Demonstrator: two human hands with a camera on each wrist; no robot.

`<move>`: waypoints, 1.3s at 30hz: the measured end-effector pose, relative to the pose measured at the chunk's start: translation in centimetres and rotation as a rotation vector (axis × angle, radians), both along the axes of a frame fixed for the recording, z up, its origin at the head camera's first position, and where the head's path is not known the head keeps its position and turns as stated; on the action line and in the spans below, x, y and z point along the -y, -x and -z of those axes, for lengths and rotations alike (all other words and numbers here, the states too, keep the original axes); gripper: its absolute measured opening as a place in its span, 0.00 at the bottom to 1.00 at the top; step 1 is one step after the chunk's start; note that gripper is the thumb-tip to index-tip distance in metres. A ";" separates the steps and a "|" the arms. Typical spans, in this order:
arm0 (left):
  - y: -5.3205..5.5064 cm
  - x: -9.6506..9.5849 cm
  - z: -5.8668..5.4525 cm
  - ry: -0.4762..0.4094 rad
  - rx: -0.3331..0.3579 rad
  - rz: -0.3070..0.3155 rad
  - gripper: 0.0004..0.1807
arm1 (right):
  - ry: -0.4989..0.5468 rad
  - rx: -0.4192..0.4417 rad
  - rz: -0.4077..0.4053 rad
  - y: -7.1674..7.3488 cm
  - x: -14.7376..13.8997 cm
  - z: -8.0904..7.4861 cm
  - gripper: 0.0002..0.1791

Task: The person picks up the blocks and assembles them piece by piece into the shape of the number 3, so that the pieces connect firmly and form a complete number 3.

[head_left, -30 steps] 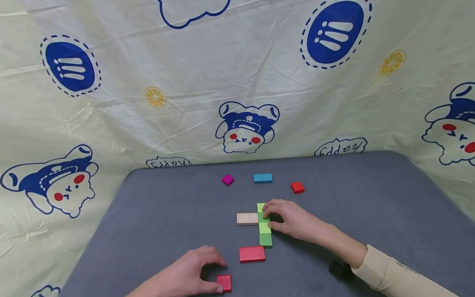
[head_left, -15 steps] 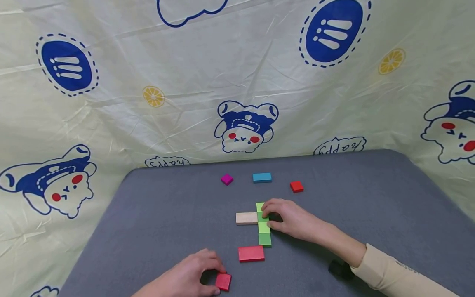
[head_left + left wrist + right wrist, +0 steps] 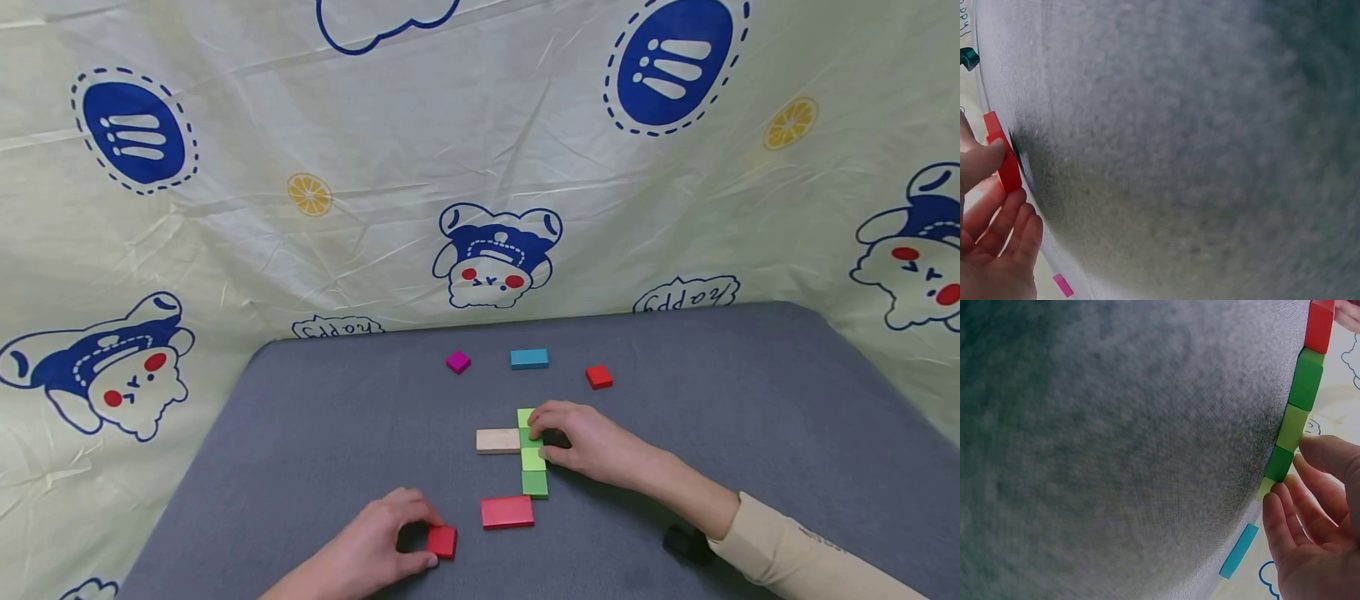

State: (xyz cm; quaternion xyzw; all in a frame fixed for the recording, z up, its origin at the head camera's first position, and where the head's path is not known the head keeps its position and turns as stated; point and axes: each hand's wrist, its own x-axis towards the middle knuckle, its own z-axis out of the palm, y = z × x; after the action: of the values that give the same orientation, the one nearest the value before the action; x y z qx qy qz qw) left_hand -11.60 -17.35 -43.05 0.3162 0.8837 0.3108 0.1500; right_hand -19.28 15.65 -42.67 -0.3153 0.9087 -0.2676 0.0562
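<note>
My left hand pinches a small red square block between thumb and fingers, low near the table; in the left wrist view the thumb lies on the red block. Right of it lies a red rectangular block. A row of light and dark green square blocks runs away from me, with a pale wooden block against its left side. My right hand rests its thumb and fingertips at this row, partly hiding the farther blocks. In the right wrist view the thumb touches a light green block.
Farther back lie a magenta block, a blue rectangular block and a red block. A dark wrist device sits under the right forearm. The grey table ends at a printed cloth backdrop.
My left fingers have come together on the small red block and moved it away from me, slightly left, beside the red rectangle. The right hand has stayed at the green row.
</note>
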 end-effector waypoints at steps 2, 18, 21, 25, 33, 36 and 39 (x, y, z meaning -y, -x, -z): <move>0.0 0.0 0.0 -0.008 -0.015 -0.045 0.13 | -0.001 0.004 0.001 0.0 0.0 0.0 0.12; 1.2 -0.9 0.4 -0.010 -0.064 -0.214 0.12 | -0.005 0.015 0.000 -0.1 0.0 -0.1 0.12; 1.2 -1.2 0.4 -0.019 -0.090 -0.221 0.12 | -0.007 0.011 -0.001 -0.1 -0.1 -0.1 0.12; 1.2 -1.9 0.4 -0.020 -0.131 -0.222 0.13 | -0.008 0.011 0.000 -0.1 -0.1 -0.1 0.12; 1.1 -3.1 0.3 0.013 -0.125 -0.248 0.13 | -0.017 0.014 0.008 -0.1 0.1 -0.1 0.13; 1.0 -3.5 0.3 0.027 -0.127 -0.272 0.13 | -0.017 0.019 0.009 -0.1 0.1 -0.2 0.13; 0.9 -3.8 0.2 0.042 -0.115 -0.285 0.14 | -0.014 0.021 0.008 -0.1 0.1 -0.2 0.13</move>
State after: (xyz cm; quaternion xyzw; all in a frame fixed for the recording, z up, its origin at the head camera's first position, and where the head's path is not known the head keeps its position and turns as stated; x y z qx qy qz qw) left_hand -12.54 -13.56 -43.26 0.2017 0.9331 0.2916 0.0602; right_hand -19.19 15.58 -42.49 -0.3083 0.9112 -0.2650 0.0669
